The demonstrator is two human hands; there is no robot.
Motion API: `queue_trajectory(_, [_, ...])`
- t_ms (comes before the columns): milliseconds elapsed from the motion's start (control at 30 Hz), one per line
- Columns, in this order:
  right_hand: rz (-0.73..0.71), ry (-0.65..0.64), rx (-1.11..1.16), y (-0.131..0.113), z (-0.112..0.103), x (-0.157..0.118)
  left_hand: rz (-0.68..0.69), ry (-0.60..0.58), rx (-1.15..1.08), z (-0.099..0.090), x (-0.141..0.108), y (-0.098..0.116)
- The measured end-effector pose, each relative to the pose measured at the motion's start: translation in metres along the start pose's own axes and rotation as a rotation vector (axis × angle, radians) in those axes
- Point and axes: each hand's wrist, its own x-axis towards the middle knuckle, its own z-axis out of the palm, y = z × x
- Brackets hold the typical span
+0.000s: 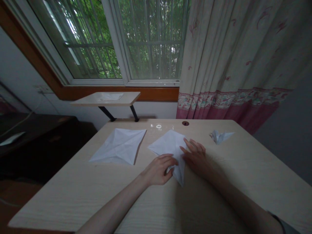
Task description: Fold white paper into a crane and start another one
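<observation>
Touching folded paper [167, 142], left hand [161, 169] has a half-open grip, right hand [197, 158] lies open.

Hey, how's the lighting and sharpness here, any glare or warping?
Head view: dim overall, brighter through the window; a soft shadow beside the right hand; small glare spots on the desk near its far edge; straight lines slant towards the sides; fine paper creases look soft.

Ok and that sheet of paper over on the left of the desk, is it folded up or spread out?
Spread out: the sheet lies open on the desk, its corners apart and crease lines showing.
</observation>
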Motion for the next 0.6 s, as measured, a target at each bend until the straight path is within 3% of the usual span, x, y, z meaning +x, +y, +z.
queue_trajectory(300, [-0.021,-0.011,0.082,0.0013,-0.0005,-0.0005,-0.131,0.037,0.205,0.0047,0.0003,-0.0052])
queue_trajectory(600, [-0.049,0.014,0.152,0.0019,-0.0008,-0.0021,-0.122,-0.076,0.341,0.0014,0.0025,0.0006])
